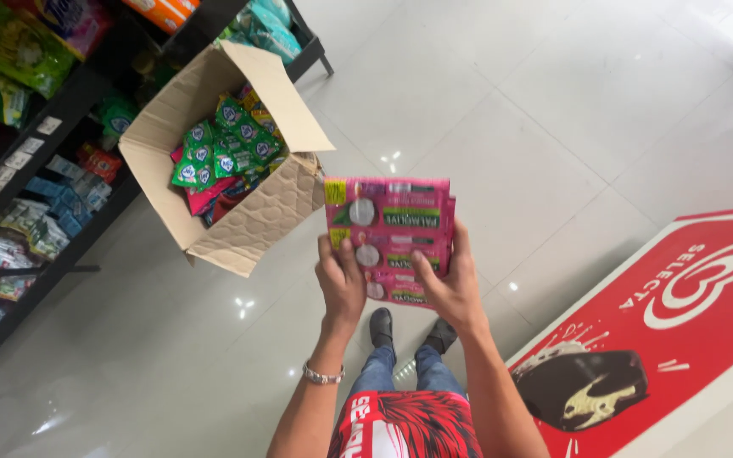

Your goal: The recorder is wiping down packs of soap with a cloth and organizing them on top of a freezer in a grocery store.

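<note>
- A strip of pink sachets (389, 237) is held up at frame centre, in tiers, each tier bearing a green label band and a round pale mark; a small yellow patch sits at its upper left corner.
- The left hand (341, 280) grips the strip's lower left edge, fingers curled closed onto it, thumb on the front. A metal bracelet (323, 374) circles that wrist.
- The right hand (450, 284) clasps the lower right edge, thumb across the front face, remaining fingers wrapped behind, closed on the strip.
- An open cardboard box (256, 222) stands on the floor at 10 o'clock from the strip, just beside it, flaps raised. Inside lie green sachets (224, 153) in rows over pink and red packets.
- Dark shelving (69, 102) runs along the frame's 9 to 11 o'clock side, stocked with green, blue and pink packets; small white tags sit on its edges.
- A red freezer lid (689, 331) with a white heart-shaped emblem and a chocolate ice-cream picture lies at 4 o'clock.
- The pale tiled floor (536, 127) shows light reflections.
</note>
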